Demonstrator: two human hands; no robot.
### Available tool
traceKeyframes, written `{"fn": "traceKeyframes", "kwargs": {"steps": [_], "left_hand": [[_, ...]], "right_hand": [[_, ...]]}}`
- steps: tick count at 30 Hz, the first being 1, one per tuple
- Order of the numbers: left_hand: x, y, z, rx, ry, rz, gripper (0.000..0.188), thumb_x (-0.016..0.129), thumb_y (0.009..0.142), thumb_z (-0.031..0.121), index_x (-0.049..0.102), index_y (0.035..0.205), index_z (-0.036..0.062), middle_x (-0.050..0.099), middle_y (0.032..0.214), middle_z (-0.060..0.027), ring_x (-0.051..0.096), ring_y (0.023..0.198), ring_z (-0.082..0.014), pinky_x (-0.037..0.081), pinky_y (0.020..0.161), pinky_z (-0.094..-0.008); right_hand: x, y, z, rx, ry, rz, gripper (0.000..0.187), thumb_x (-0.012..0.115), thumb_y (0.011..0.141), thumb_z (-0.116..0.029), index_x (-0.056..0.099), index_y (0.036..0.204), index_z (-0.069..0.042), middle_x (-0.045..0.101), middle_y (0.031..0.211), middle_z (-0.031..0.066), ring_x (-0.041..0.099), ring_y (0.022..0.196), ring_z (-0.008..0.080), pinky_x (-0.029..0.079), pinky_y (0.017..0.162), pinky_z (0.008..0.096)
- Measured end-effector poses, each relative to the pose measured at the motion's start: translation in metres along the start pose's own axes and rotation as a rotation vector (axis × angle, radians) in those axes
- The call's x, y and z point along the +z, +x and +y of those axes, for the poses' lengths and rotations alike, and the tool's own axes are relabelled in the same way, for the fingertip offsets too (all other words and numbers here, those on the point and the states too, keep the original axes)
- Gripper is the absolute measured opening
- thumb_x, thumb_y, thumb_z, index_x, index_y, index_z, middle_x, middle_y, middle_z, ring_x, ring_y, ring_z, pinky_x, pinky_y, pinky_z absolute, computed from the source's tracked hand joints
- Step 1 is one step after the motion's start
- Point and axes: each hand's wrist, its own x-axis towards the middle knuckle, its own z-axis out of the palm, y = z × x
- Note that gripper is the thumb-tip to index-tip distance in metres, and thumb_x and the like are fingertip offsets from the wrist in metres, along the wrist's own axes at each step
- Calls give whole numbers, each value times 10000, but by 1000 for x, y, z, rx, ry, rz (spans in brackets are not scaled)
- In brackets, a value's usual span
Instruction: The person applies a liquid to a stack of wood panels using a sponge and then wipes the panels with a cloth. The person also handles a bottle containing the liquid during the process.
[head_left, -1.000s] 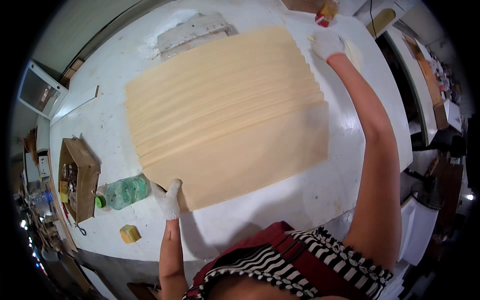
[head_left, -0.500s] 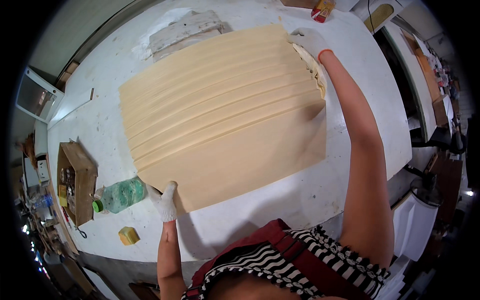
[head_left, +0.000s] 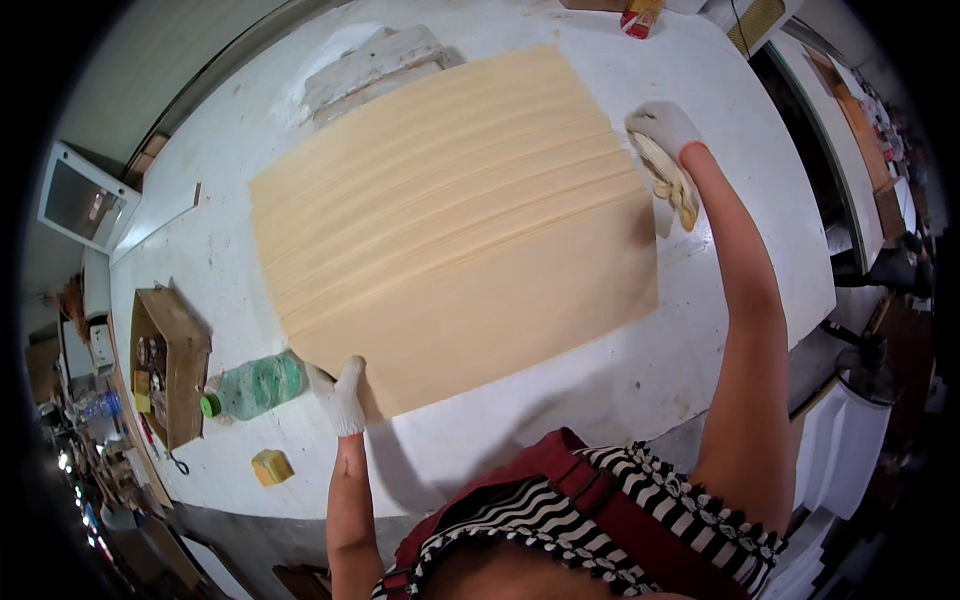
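The person's left hand (head_left: pixel 338 398) pinches the near-left corner of the paper sheets (head_left: pixel 450 300); the right hand (head_left: pixel 664 128) clutches a cloth (head_left: pixel 668 178) beside them.

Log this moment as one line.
left hand: grips near-left corner of fanned tan sheets | right hand: holds crumpled pale cloth beside sheets' right edge | nearby: green bottle, yellow block

White knit gloves (head_left: pixel 341 405) cover the fingers (head_left: pixel 353 367); behind them, an orange right cuff (head_left: pixel 690 149), black-and-white striped top (head_left: pixel 655 482), maroon straps (head_left: pixel 592 486).
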Motion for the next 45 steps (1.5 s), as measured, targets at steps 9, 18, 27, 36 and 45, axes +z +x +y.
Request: {"fn": "traceKeyframes", "kwargs": {"steps": [9, 18, 27, 36, 45], "left_hand": [[-16, 4, -10, -30, -104, -99, 578, 708, 756, 25, 449, 1268, -50, 608, 1111, -142, 598, 999, -198, 495, 871, -324], [-51, -89, -12, 23, -229, 330, 687, 749, 769, 128, 396, 1333, -39, 469, 1321, -177, 524, 1173, -294, 443, 1002, -400], [-227, -122, -63, -187, 509, 902, 1191, 873, 593, 335, 164, 1453, -85, 379, 1388, -281, 398, 1293, -323, 357, 1087, -379], [-228, -76, -81, -52, 16, 877, 765, 805, 714, 123, 404, 1338, -64, 581, 1167, -155, 579, 1025, -221, 489, 842, -297], [-108, -115, 37, 161, -116, 641, 564, 636, 804, -54, 434, 1330, -29, 542, 1258, -176, 556, 1104, -260, 471, 965, -373]], "right_hand": [[-6, -102, -10, -46, -265, 124, 489, 619, 827, -253, 570, 1278, -70, 557, 1299, 177, 519, 1188, 353, 407, 1013, 408], [-1, -204, -74, -79, 87, 388, 427, 542, 958, -203, 507, 1343, -22, 576, 1260, 180, 568, 1102, 260, 435, 958, 346], [14, -255, -137, -440, 27, 412, 286, 563, 930, -51, 601, 1185, 72, 633, 1175, 178, 599, 1070, 252, 453, 940, 332], [49, -313, -216, -557, 337, 231, 280, 620, 879, -67, 623, 1125, 67, 651, 1048, 161, 608, 954, 267, 472, 867, 333], [123, -338, -333, -228, 1069, -703, 625, 649, 879, -207, 378, 1397, 15, 537, 1289, 217, 607, 1072, 270, 504, 887, 359]]}}
